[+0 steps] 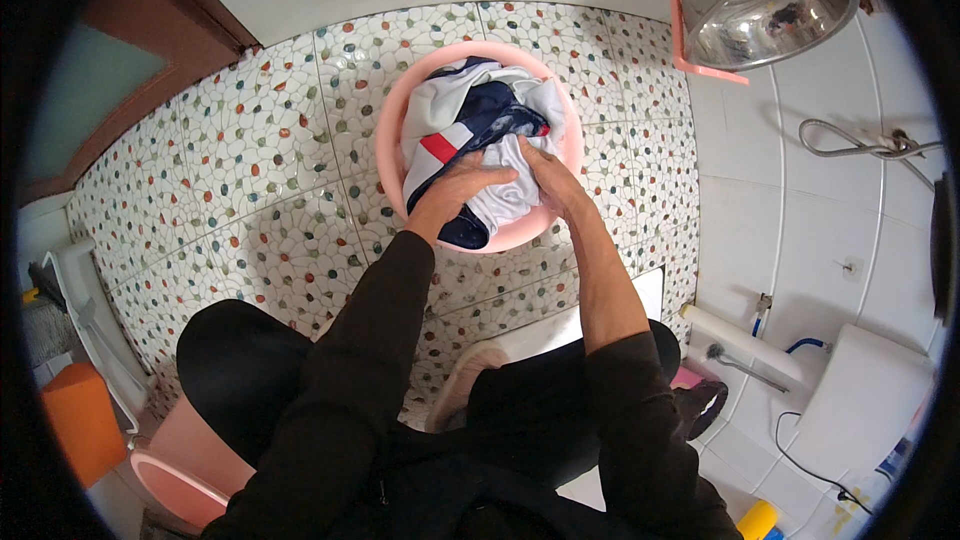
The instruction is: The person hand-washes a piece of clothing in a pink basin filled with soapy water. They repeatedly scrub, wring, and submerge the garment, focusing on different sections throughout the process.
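Observation:
A pink plastic basin sits on the floor before me, filled with a white, navy and red garment. Whitish suds or residue show on part of its navy cloth. My left hand grips the near left part of the garment, thumb lying across the white fabric. At the right side of the basin, my right hand holds the bunched white cloth, its thumb on top. The fingers of both hands are partly hidden by the folds.
Pebble-patterned tiles cover the floor. A metal bowl hangs at the upper right, near a coiled hose. Another pink basin lies at lower left, by an orange container. A white toilet tank stands at right.

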### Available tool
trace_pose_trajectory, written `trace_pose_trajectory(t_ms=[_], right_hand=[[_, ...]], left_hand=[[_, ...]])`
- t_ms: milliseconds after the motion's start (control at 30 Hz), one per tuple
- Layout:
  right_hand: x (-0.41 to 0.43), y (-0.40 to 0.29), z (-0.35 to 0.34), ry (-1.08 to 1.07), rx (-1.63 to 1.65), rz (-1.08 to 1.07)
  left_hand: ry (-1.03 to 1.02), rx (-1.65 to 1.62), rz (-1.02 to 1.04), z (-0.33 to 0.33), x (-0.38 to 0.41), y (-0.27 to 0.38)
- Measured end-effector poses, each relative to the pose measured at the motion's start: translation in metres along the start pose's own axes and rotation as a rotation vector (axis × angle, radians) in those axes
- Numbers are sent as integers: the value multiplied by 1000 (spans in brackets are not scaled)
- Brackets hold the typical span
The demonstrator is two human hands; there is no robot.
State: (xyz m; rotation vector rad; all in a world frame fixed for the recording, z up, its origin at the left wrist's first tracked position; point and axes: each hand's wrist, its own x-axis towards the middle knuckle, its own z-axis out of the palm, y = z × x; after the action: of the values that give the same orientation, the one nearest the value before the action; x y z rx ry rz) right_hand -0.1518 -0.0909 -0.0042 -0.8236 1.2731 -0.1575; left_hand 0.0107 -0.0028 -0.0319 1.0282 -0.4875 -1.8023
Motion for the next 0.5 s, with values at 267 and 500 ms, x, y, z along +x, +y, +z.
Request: trace_pose_trajectory(t_ms=[267, 500], right_hand=[[-30, -21, -2, -177, 93, -5], [-39, -19, 7, -250, 262, -36]], left_hand=[[-54, -153, -14, -4, 0, 52], [-43, -215, 62, -2, -1, 50]])
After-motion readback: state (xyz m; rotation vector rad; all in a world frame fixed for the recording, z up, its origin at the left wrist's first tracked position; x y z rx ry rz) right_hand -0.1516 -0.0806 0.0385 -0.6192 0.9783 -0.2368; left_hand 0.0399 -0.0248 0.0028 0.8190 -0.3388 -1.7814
